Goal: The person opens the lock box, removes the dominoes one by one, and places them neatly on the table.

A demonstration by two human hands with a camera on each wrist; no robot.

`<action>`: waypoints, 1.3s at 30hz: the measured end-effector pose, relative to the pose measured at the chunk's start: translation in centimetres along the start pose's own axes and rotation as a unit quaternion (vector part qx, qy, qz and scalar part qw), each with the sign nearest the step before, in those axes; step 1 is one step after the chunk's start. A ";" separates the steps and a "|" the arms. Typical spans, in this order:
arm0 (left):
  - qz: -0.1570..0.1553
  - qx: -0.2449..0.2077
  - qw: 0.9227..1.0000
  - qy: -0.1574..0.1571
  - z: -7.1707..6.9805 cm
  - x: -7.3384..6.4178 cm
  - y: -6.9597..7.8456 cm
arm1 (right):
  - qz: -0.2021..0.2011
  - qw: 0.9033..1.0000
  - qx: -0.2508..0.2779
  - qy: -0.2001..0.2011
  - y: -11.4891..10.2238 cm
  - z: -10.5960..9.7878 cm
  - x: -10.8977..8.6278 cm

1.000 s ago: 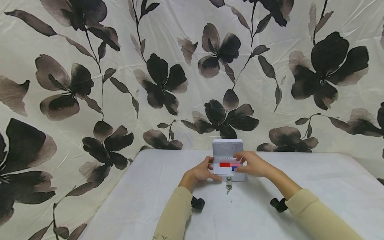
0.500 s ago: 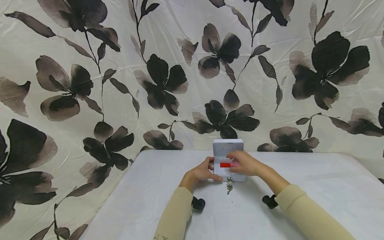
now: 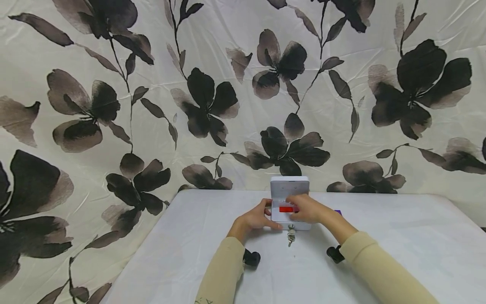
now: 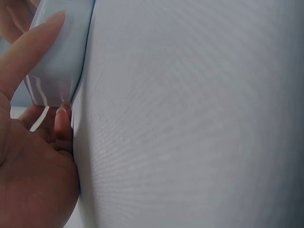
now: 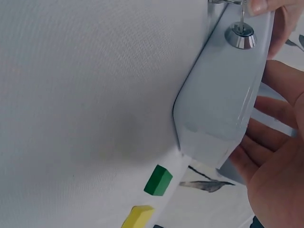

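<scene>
A white metal cash box (image 3: 301,226) stands on the table with its lid (image 3: 281,189) raised; keys (image 3: 291,237) hang from the front lock (image 5: 241,35). My left hand (image 3: 253,217) grips the box's left end, thumb on the front face and fingers at the side. Inside lies a red block (image 3: 286,209). My right hand (image 3: 310,209) reaches over the right rim into the box, covering the area beside the red block. A sliver of pink shows between its fingers. In the right wrist view the box wall hides those fingertips, so their hold cannot be told.
To the right of the box, a green block (image 5: 158,180) and a yellow block (image 5: 137,217) lie on the white tabletop (image 3: 182,245). A purple-blue thing (image 3: 338,212) shows behind my right wrist. A floral cloth (image 3: 212,177) hangs behind the table.
My right hand has shifted left and deeper over the box. The blue block seen at its thumb a second ago is out of sight, and the pink block is mostly covered. My left hand stays put.
</scene>
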State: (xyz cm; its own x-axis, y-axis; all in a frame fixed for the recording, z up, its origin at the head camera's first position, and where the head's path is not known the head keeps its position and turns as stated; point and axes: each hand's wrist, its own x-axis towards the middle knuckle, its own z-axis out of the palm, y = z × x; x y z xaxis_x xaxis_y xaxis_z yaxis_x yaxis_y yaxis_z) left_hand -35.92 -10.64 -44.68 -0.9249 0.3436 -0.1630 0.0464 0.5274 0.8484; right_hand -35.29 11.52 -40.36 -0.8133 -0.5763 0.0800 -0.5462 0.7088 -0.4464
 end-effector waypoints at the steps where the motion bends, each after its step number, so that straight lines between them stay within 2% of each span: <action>1: -0.002 -0.002 1.000 0.000 0.0 0.0 0.0 | 0.003 1.000 -0.002 -0.004 -0.1 0.0 0.0; 5: -0.006 -0.006 1.000 0.000 0.1 0.0 0.1 | 0.012 1.000 -0.008 -0.014 -0.3 0.3 0.2; 21: 0.003 -0.012 1.000 0.001 0.1 0.2 0.0 | -0.035 0.999 -0.031 -0.011 0.1 0.7 1.0; 39: -0.007 -0.009 1.000 -0.001 0.0 -0.2 0.2 | -0.024 0.999 -0.002 -0.022 -0.1 1.1 1.6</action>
State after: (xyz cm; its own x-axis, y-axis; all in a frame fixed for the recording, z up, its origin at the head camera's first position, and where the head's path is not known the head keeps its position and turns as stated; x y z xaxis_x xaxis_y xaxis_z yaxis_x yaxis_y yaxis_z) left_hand -35.68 -10.60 -44.43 -0.9246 0.3382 -0.1752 0.0275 0.5180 0.8549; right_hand -36.29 10.08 -41.11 -0.7764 -0.6272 0.0620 -0.5856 0.6815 -0.4389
